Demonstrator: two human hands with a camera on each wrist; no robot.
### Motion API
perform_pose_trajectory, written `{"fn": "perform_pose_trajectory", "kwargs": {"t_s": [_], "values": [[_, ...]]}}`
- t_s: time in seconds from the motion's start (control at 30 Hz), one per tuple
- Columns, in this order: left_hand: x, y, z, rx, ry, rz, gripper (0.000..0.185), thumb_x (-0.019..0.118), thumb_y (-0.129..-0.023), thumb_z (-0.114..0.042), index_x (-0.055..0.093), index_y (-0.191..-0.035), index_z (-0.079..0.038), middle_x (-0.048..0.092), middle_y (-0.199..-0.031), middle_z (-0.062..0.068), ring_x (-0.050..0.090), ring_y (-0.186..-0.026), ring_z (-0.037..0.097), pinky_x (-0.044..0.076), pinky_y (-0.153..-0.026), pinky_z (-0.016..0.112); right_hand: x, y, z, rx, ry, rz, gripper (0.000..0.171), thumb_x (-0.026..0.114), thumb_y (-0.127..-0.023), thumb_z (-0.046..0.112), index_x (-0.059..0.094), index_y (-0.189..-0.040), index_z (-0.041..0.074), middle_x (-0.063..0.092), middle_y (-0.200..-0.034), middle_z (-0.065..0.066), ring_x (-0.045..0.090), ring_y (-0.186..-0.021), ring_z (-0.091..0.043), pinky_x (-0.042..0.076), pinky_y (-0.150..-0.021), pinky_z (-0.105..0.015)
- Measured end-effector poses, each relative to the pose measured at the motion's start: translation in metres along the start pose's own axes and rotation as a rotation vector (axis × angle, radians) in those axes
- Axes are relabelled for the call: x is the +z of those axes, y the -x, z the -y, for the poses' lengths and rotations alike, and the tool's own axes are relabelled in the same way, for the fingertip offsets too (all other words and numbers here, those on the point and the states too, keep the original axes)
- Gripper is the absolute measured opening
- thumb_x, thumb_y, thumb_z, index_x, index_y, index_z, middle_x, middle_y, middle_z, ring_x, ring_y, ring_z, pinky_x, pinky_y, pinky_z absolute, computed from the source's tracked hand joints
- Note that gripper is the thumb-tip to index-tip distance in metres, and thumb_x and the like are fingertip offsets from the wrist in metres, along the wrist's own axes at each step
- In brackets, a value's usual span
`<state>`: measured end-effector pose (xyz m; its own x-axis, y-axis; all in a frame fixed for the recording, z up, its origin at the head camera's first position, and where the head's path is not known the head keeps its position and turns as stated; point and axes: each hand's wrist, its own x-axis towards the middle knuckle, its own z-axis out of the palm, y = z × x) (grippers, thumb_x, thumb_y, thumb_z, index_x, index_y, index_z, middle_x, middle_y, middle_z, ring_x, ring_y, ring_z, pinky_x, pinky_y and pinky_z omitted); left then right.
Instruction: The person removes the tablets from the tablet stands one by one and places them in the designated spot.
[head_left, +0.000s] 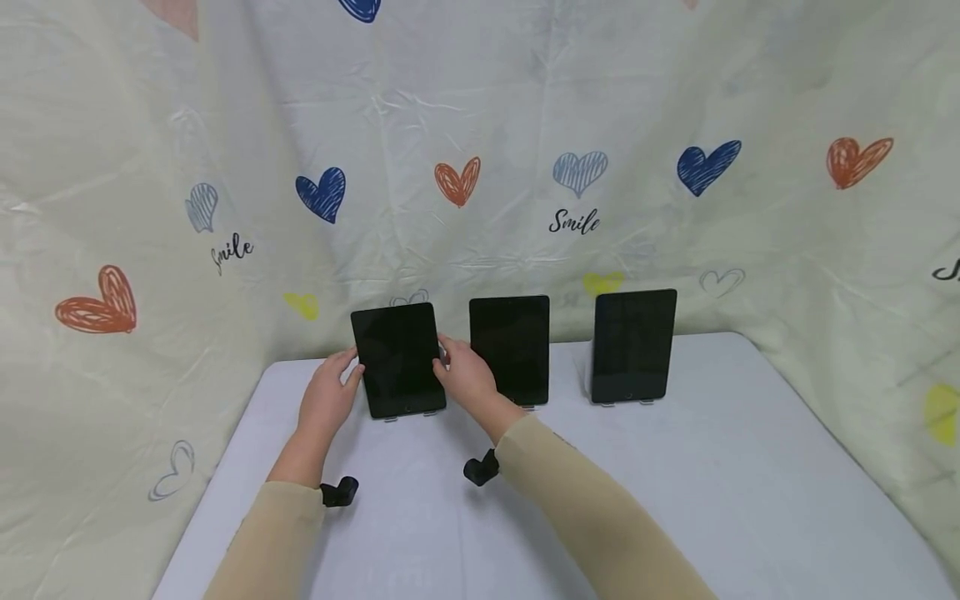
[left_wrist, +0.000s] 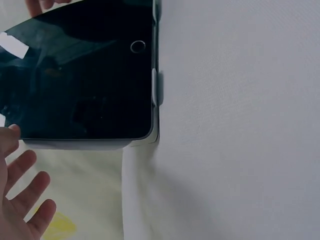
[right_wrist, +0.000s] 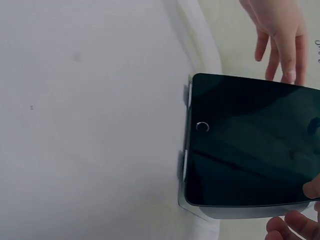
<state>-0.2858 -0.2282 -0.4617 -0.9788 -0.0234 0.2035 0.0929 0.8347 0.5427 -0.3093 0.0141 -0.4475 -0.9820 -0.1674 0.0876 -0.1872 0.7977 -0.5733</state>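
Note:
A black tablet (head_left: 399, 360) with a round home button stands tilted on a small stand, between my two hands. The left hand (head_left: 328, 396) is at its left edge, thumb right at the border. In the left wrist view the fingers (left_wrist: 31, 192) of that hand spread loosely beyond the tablet's side. At the right edge is the right hand (head_left: 468, 375), its thumb (right_wrist: 312, 189) overlapping the screen's border in the right wrist view. Its other fingers (right_wrist: 295, 222) are loosely bent beside the stand's edge (right_wrist: 250, 212). Small stand lips (left_wrist: 155, 87) support the tablet's lower edge.
Two more black tablets stand on the white-covered table (head_left: 712, 492): a middle tablet (head_left: 510, 329), close beside my right hand, and a right tablet (head_left: 633, 346). Behind them hangs a pale curtain (head_left: 495, 108) printed with hearts. Black wrist cameras (head_left: 340, 492) stick out from both wrists.

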Motion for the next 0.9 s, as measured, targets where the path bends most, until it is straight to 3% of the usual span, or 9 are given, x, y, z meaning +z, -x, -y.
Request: {"fn": "perform_pose_trajectory", "kwargs": {"t_s": [0.27, 0.53, 0.73, 0.9], "values": [[0.006, 0.004, 0.001, -0.023, 0.083, -0.103, 0.045, 0.059, -0.101, -0.022, 0.053, -0.144, -0.010, 0.054, -0.138, 0.015, 0.046, -0.132, 0.035, 0.035, -0.110, 0.051, 0.010, 0.007, -0.003, -0.025, -0.025, -0.111, 0.053, 0.062, -0.100, 0.030, 0.045, -0.150, 0.023, 0.060, -0.106, 0.000, 0.053, -0.069, -0.012, 0.046, -0.060, -0.024], [0.008, 0.008, -0.005, -0.063, 0.165, -0.181, 0.039, 0.061, -0.100, -0.019, 0.060, -0.138, -0.010, 0.064, -0.118, 0.012, 0.057, -0.112, 0.032, 0.046, -0.097, 0.049, 0.018, 0.008, -0.006, -0.084, -0.083, -0.241, 0.044, 0.062, -0.100, 0.023, 0.055, -0.143, 0.021, 0.065, -0.109, 0.001, 0.060, -0.076, -0.011, 0.050, -0.065, -0.024], [0.014, 0.010, -0.010, -0.155, 0.259, -0.209, 0.040, 0.062, -0.099, -0.020, 0.060, -0.139, -0.016, 0.068, -0.117, 0.009, 0.059, -0.103, 0.027, 0.051, -0.079, 0.037, 0.022, 0.008, -0.007, -0.050, -0.125, -0.265, 0.043, 0.063, -0.099, 0.021, 0.057, -0.141, 0.024, 0.071, -0.112, 0.002, 0.067, -0.089, -0.013, 0.054, -0.073, -0.030], [0.016, 0.011, -0.011, -0.168, 0.304, -0.259, 0.039, 0.064, -0.098, -0.019, 0.062, -0.137, -0.017, 0.070, -0.114, 0.007, 0.061, -0.095, 0.024, 0.049, -0.074, 0.031, 0.021, 0.009, -0.005, -0.030, -0.158, -0.254, 0.044, 0.064, -0.099, 0.021, 0.057, -0.142, 0.025, 0.072, -0.112, 0.001, 0.068, -0.092, -0.015, 0.055, -0.075, -0.030]]}}
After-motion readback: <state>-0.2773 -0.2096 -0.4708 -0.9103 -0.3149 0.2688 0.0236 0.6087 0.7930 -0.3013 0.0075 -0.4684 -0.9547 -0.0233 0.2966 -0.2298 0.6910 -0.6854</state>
